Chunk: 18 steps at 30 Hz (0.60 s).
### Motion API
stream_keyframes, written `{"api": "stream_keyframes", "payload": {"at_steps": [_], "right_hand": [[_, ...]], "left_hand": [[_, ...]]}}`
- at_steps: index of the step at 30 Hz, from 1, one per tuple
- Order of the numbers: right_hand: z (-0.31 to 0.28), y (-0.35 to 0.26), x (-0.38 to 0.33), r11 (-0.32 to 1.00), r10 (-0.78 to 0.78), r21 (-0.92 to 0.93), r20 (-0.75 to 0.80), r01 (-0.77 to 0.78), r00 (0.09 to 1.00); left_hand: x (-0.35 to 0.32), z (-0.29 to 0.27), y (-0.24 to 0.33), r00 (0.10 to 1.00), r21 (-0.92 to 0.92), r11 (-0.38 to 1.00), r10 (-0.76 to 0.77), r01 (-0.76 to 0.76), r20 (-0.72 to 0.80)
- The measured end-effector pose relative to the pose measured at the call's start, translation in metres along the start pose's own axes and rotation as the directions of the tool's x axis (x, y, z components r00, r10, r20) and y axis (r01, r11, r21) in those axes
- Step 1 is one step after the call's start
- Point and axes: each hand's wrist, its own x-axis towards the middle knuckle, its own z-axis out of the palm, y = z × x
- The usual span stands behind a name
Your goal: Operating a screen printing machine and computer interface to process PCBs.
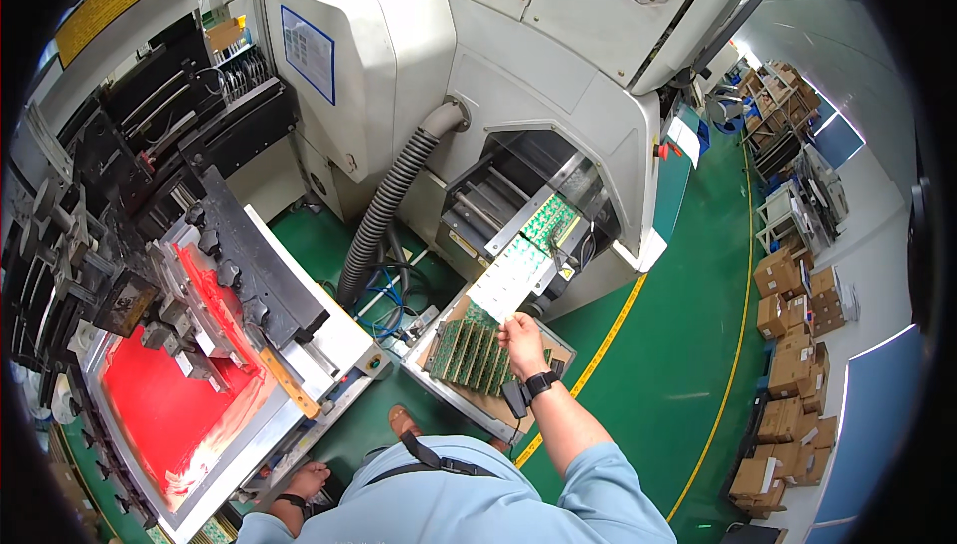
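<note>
My right hand (pixel 522 341), wearing a black wristband, is closed in a pinch at the near end of a pale white panel (pixel 506 280). The panel slopes up toward a white machine's opening, where a green-and-white circuit board panel (pixel 549 222) lies. Just beneath and left of that hand, several green circuit boards (pixel 471 357) stand in a row on a brown-topped cart (pixel 429 353). Low at the left, my left hand (pixel 307 481) hangs beside the red-inked screen printer, its fingers curled. Whatever it may hold is hidden.
A screen printer with a red ink bed (pixel 164 399) stands at the left. A grey corrugated hose (pixel 384 205) runs down from the white machine (pixel 528 75). Blue cables (pixel 384 323) lie near the cart. Cardboard boxes (pixel 788 369) line the right wall beyond yellow floor lines.
</note>
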Motion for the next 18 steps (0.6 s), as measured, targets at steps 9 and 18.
{"api": "stream_keyframes", "payload": {"at_steps": [9,18], "right_hand": [[0.002,0.005,0.012,0.996,0.080,0.025,0.021,-0.081,0.997],[-0.012,-0.004,0.031,0.964,0.141,0.210,0.122,-0.164,0.983]], "left_hand": [[-0.010,-0.009,-0.004,1.000,0.002,1.000,-0.017,0.017,-0.026],[-0.004,-0.016,-0.011,1.000,0.023,1.000,-0.012,0.012,-0.018]]}}
